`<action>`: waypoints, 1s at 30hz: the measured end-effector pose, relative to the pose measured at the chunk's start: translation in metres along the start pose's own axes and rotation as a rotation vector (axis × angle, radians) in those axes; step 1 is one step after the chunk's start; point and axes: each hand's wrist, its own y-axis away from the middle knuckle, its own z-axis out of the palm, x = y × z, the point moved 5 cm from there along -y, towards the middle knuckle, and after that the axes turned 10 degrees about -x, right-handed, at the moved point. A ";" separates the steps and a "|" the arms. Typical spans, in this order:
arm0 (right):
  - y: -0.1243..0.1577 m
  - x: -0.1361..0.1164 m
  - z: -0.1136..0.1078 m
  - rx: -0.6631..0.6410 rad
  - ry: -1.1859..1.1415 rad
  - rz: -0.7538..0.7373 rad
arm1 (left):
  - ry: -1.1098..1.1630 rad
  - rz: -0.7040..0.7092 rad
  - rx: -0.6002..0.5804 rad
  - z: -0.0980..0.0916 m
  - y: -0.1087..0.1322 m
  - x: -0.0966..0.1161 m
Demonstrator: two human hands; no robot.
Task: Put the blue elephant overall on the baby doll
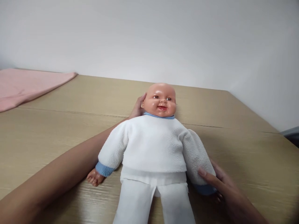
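Observation:
A baby doll (154, 146) in a white fleece top with blue cuffs and white trousers lies on its back on the wooden table (58, 130). My left hand (137, 108) is cupped behind the doll's head, its fingers mostly hidden. My right hand (220, 183) is wrapped round the doll's sleeve (198, 158) near the blue cuff, thumb on top of the fleece. The doll's other bare hand (95, 178) rests on the table against my left forearm.
A pink towel (25, 85) lies at the table's far left corner. A white wall runs behind the table. The table's right edge slants down at the far right, with a dark object (293, 137) beyond it.

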 end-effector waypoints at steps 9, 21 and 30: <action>0.012 -0.004 0.008 0.094 0.365 -0.102 | 0.069 -0.232 -0.004 -0.018 -0.002 0.006; 0.010 -0.006 0.005 0.097 0.490 -0.203 | -0.133 -0.302 -0.140 -0.021 -0.003 0.003; 0.011 -0.016 0.006 0.120 0.620 -0.272 | -0.206 -0.165 -0.216 -0.008 0.006 0.003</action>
